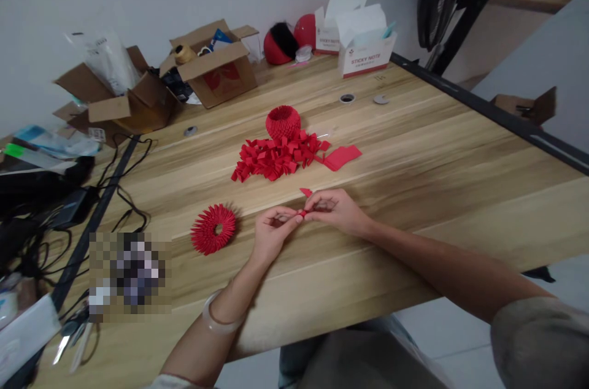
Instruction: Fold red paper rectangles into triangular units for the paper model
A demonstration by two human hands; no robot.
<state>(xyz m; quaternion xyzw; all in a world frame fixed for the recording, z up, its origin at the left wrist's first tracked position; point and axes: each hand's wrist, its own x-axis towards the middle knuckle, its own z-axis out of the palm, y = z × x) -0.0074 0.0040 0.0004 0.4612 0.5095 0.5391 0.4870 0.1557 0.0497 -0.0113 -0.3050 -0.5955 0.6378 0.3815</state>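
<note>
Front white box (368,48): side panel marked "STICKY NOTE" in red capitals, 1 small red emblem above the wording, 1 line of smaller characters below it, too small to read. Rear white box (326,32): same "STICKY NOTE" marking, with 1 smaller line beneath, too small to read. Brown carton (242,70): 1 red printed graphic on the side panel. Label (96,134) on the left carton (150,103): print too small to read.
</note>
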